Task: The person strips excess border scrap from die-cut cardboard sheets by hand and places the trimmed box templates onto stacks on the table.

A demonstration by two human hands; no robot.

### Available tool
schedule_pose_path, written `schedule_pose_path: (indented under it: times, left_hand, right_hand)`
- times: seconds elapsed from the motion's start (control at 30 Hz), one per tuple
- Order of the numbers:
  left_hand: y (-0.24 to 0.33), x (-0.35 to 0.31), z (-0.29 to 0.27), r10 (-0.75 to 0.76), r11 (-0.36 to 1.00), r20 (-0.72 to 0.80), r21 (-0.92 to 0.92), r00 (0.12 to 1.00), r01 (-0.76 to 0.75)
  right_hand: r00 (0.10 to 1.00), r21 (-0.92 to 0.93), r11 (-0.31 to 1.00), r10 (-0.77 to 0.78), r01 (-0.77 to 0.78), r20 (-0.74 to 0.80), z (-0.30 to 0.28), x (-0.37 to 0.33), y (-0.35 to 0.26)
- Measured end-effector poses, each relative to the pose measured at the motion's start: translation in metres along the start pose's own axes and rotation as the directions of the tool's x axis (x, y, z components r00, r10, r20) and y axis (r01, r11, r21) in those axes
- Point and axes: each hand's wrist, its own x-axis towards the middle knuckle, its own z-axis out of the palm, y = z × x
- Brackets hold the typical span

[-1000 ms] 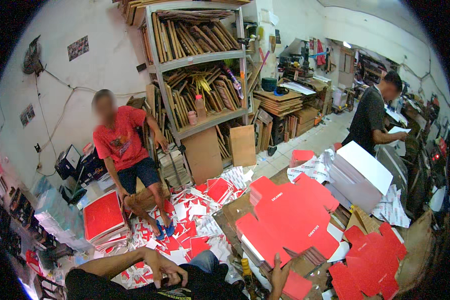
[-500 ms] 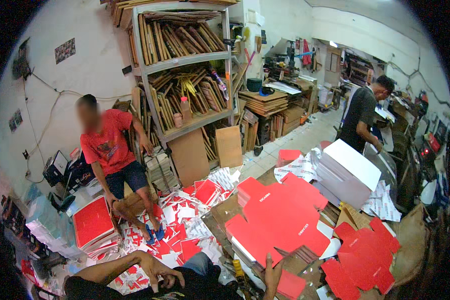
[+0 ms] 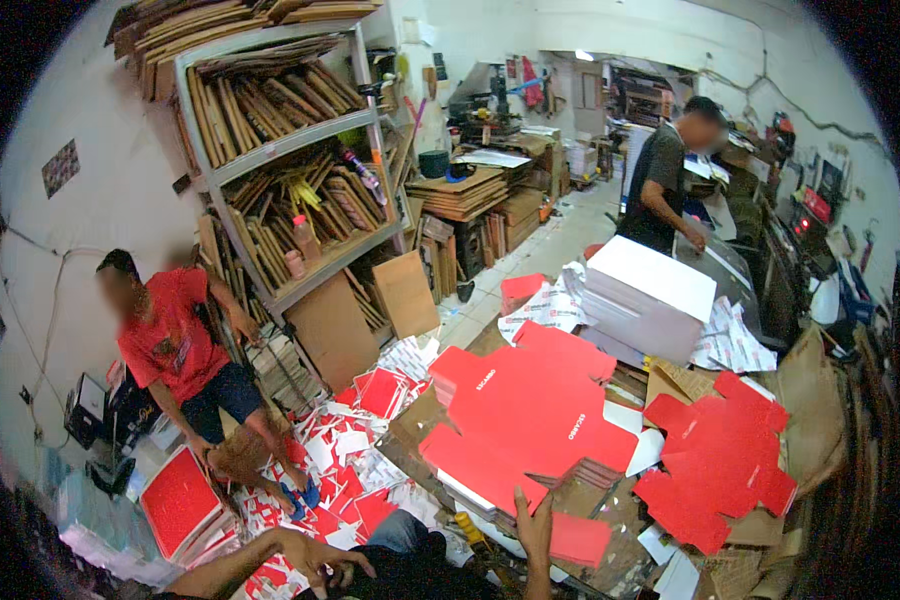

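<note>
While my right hand stands at the near edge of the stack of red box blanks, its thumb and fingers are spread apart, tips against the stack, which reaches out ahead of them across the worktable. My left hand lies by my dark clothing, its fingers loosely bent; whether they hold anything I cannot tell. Just right of my right fingers are small red sheets, just left of them a yellow handle, and farther right a second group of red blanks. Well beyond those fingertips rises a block of white sheets. Ahead of my left fingers, red and white offcuts lie near a person in red
</note>
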Motion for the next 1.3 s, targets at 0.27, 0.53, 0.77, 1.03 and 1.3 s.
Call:
schedule_pose_path:
  times: [0.27, 0.53, 0.77, 1.03, 1.3]
  left_hand:
    - [0.002, -0.004, 0.003, 0.003, 0.998, -0.032, 0.057, 0.999, -0.001]
    - [-0.006, -0.019, 0.015, 0.031, 0.998, -0.056, 0.057, 0.998, -0.028]
    - [-0.014, -0.034, 0.029, 0.014, 0.999, -0.059, 0.036, 0.998, -0.012]
    - [-0.008, -0.01, 0.032, -0.178, 0.859, -0.294, 0.418, 0.939, 0.294]
    - [-0.034, -0.021, 0.018, -0.069, 0.948, -0.145, 0.299, 0.987, 0.11]
  right_hand:
    - [1.0, -0.017, 1.0, 0.0, 0.0, 0.017, 0.002, 0.003, 0.006]
    - [0.996, -0.034, 0.999, 0.011, -0.008, 0.084, -0.005, 0.005, -0.01]
    - [0.996, 0.005, 0.997, 0.078, -0.078, 0.047, -0.005, -0.005, -0.026]
    - [0.997, 0.043, 0.999, 0.03, -0.033, 0.07, -0.003, -0.003, -0.016]
    - [0.997, 0.021, 0.999, 0.034, -0.035, 0.068, -0.002, 0.0, -0.009]
